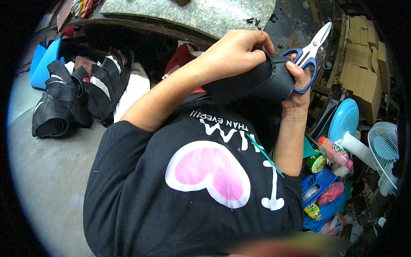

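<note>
A curved black leather-like piece (274, 81) with a stitched edge is held up in front of my chest. My left hand (244, 51) is closed, its thumb and fingers pinching the upper edge of that piece near the seam. My right hand (299, 79) grips the piece's right side with the thumb lying on it. The same hand also holds scissors (316, 47) with blue handles, their closed blades pointing up and away to the right, clear of the black piece. Some of my right fingers are hidden behind the handles and the piece.
Bundles of similar black pieces (55, 107) lie at the left, beside a blue sheet (45, 62). A grey slab (192, 17) is at the far side. At the right are cardboard boxes (361, 64), a white-and-blue fan (383, 145), a bottle (334, 150) and a blue basket (319, 184).
</note>
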Demonstrator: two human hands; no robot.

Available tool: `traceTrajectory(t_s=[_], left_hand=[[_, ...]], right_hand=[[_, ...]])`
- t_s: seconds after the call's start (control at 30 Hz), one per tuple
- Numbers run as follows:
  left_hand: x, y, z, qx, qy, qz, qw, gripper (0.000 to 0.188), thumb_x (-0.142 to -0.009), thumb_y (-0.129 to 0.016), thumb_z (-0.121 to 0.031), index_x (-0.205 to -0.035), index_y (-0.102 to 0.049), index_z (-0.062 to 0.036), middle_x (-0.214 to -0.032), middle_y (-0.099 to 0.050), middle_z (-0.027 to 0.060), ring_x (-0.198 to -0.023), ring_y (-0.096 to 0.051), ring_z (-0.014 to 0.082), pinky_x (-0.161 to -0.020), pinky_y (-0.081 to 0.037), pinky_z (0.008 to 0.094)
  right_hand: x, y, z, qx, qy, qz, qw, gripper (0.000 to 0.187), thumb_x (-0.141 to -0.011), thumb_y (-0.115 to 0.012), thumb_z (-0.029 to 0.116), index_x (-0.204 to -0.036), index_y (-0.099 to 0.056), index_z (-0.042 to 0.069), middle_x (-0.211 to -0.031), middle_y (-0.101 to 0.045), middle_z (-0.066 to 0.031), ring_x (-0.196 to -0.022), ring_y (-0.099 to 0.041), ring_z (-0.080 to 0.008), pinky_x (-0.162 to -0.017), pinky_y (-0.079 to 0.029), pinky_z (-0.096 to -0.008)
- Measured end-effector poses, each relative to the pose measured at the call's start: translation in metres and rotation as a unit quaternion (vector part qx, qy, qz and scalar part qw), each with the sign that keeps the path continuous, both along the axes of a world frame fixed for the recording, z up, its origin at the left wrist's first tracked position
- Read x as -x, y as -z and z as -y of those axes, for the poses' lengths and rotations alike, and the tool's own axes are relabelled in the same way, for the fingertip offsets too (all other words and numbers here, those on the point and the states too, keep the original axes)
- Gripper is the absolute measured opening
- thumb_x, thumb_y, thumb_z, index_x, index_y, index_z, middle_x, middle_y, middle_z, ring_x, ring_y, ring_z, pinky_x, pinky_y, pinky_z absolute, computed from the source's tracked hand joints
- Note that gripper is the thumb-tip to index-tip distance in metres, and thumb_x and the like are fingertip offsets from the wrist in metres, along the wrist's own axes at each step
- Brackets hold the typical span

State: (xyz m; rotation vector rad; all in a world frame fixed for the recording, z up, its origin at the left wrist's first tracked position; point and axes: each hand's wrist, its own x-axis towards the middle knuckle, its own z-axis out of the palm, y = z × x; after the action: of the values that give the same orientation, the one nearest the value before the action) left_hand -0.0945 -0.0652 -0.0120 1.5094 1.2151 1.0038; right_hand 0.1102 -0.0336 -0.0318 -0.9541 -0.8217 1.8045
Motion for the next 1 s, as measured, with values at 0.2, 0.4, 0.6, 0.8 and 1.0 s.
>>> traceTrajectory(t_s=[0.2, 0.4, 0.6, 0.8, 1.0], left_hand=[[-0.004, 0.002, 0.005, -0.046, -0.011, -0.020, 0.999, 0.028, -0.079, -0.049, -0.002, -0.104, -0.061, 0.0012, -0.081, -0.062, 0.0044, -0.076, -0.057, 0.0093, -0.071, -0.047, 0.0239], [0.003, 0.002, 0.007, -0.013, -0.014, 0.006, 1.000, 0.028, -0.082, -0.051, -0.005, -0.108, -0.060, 0.0001, -0.084, -0.063, 0.0047, -0.079, -0.058, 0.0089, -0.073, -0.048, 0.0249], [0.008, 0.002, 0.015, -0.008, -0.017, -0.051, 0.999, 0.028, -0.089, -0.059, -0.014, -0.113, -0.062, 0.0012, -0.086, -0.067, 0.0081, -0.082, -0.062, 0.0087, -0.075, -0.050, 0.0256], [0.013, -0.002, 0.012, 0.011, -0.011, -0.054, 0.998, 0.030, -0.088, -0.067, -0.021, -0.104, -0.065, 0.0049, -0.081, -0.069, 0.0089, -0.076, -0.062, 0.0102, -0.070, -0.051, 0.0272], [0.038, -0.010, 0.009, -0.006, -0.046, -0.103, 0.994, 0.032, -0.085, -0.070, -0.021, -0.102, -0.066, 0.0056, -0.079, -0.068, 0.0090, -0.071, -0.061, 0.0100, -0.066, -0.050, 0.0275]], right_hand=[[-0.002, 0.001, 0.000, 0.004, 0.019, 0.006, 1.000, 0.025, -0.078, -0.065, 0.006, -0.103, -0.061, 0.003, -0.092, -0.064, -0.0076, -0.080, -0.066, -0.0186, -0.076, -0.057, -0.0312], [-0.008, 0.005, 0.002, -0.019, -0.019, -0.022, 0.999, 0.025, -0.079, -0.064, 0.007, -0.103, -0.060, 0.003, -0.094, -0.064, -0.0082, -0.084, -0.066, -0.0197, -0.079, -0.057, -0.0331], [-0.011, 0.003, -0.008, 0.127, -0.009, -0.105, 0.986, 0.023, -0.081, -0.066, 0.009, -0.103, -0.061, 0.003, -0.094, -0.067, -0.0107, -0.084, -0.067, -0.0229, -0.080, -0.057, -0.0354], [-0.004, -0.007, -0.003, -0.036, 0.053, 0.086, 0.994, 0.023, -0.079, -0.070, 0.008, -0.098, -0.059, 0.004, -0.082, -0.061, -0.0029, -0.070, -0.059, -0.0142, -0.069, -0.049, -0.0249], [-0.035, -0.058, 0.036, -0.151, -0.129, 0.185, 0.962, 0.055, -0.086, -0.069, 0.050, -0.102, -0.050, 0.000, -0.066, -0.059, -0.0071, -0.055, -0.057, -0.0125, -0.051, -0.043, -0.0216]])
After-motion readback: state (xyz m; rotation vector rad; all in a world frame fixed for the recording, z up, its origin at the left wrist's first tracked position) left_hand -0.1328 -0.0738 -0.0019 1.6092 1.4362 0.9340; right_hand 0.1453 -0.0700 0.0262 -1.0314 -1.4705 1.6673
